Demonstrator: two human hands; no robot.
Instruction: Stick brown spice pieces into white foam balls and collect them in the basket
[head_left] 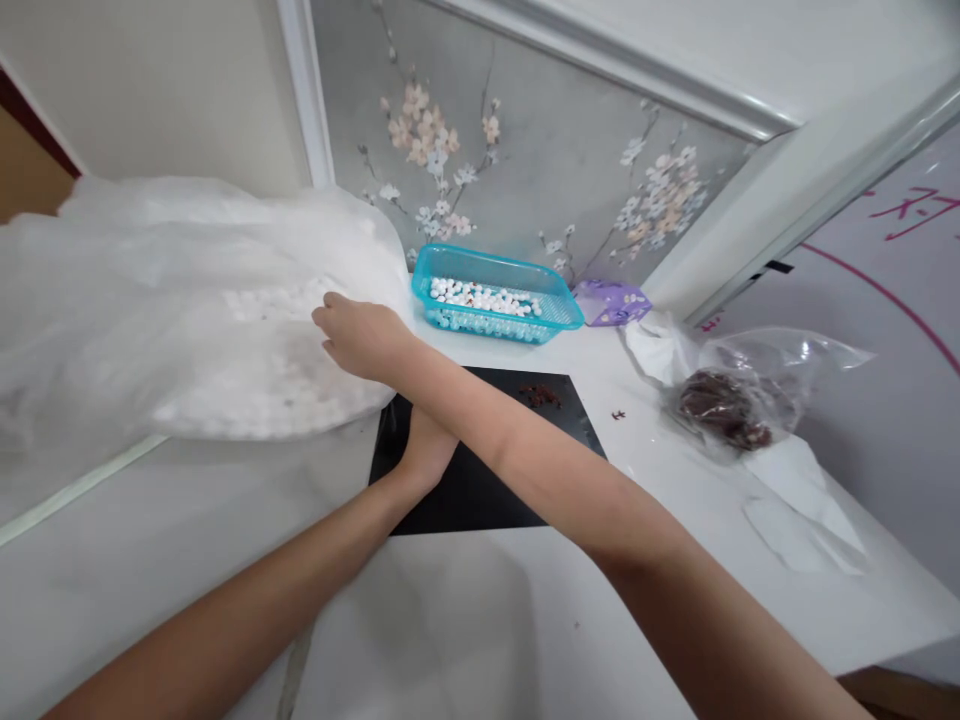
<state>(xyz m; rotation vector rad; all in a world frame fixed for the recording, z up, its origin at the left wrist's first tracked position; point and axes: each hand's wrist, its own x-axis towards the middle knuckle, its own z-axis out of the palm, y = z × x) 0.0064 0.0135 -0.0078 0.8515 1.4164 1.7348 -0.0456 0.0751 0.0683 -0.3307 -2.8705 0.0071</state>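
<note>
Diagonally, my right forearm crosses over my left wrist, reaching from the near right toward the big white bag (262,245) on the counter's (465,610) left side. At that bag's right flank, my right hand (364,338) is bent, its fingers (325,318) curled narrow; whether they pinch anything I cannot tell. My left hand (431,445) lies over the left half of a flat black mat (480,495), its fingers hidden behind my right forearm, so I can't tell their spread. The bag is thin, crinkled, cloudy plastic, with small white lumps showing through. By the counter's back edge, glossy round white beads (484,298) fill the bottom of a perforated turquoise basket (487,264). Crumbly reddish-brown bits (541,396) lie near the mat's far right corner; a clear, wrinkled bag (724,405) of brown stuff slumps toward the counter's right edge.
</note>
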